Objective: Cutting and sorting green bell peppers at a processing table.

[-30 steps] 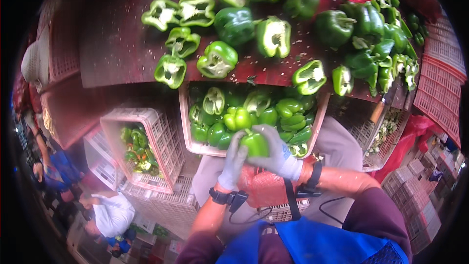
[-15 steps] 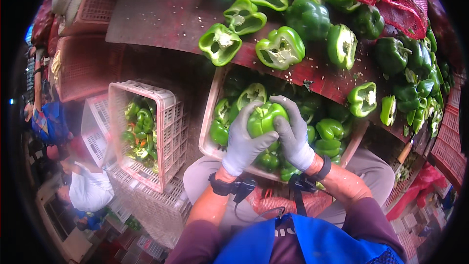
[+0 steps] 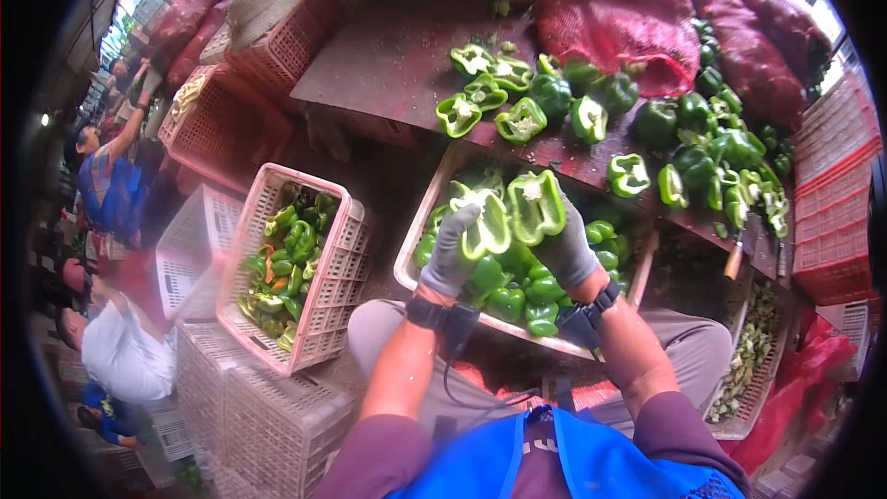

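My left hand point(image 3: 449, 257), in a grey-white glove, is closed round one green bell pepper half point(image 3: 490, 229). A second pepper half point(image 3: 537, 209) sits in the grip of my gloved right hand point(image 3: 571, 251). Both halves stand upright, with their pale cores and seeds showing. Just below them is a crate point(image 3: 404, 257) full of green peppers, many of them cut. Beyond, on the dark reddish table point(image 3: 388, 65), lie more halved peppers point(image 3: 522, 120) and several whole ones.
A second crate point(image 3: 346, 212) of pepper pieces stands to the left, near stacked crates point(image 3: 249, 407). On the right are a wooden-handled knife point(image 3: 734, 261), a crate of pale scraps point(image 3: 753, 360) and pink crates point(image 3: 836, 194). Red mesh sacks point(image 3: 619, 14) lie behind. Other people point(image 3: 125, 342) are at far left.
The pepper held together between my hands has come apart into two halves, one in each hand. The view has tilted up, showing more of the table and sacks.
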Demonstrator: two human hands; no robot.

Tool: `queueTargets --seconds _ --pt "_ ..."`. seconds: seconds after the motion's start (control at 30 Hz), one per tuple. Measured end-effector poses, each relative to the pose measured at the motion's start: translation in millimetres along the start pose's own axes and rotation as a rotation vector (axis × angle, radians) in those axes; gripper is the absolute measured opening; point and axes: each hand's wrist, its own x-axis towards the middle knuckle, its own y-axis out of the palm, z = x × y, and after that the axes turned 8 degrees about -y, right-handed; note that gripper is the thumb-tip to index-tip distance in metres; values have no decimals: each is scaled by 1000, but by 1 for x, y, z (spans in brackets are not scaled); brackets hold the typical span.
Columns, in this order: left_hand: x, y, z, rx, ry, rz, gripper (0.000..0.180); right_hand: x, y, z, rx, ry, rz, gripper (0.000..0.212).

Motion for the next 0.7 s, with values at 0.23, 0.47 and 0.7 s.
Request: queueTargets --seconds 0.23,0.47,0.7 --pt "-22 -28 21 -59 -62 50 42 -75 21 57 -1447 -165 -50 41" --pt "-41 -36 35 -11 -215 34 47 -93 -31 22 -2035 -359 343 58" --pt "-71 11 39 763 -131 177 75 -112 54 46 -1867 -208 617 74"
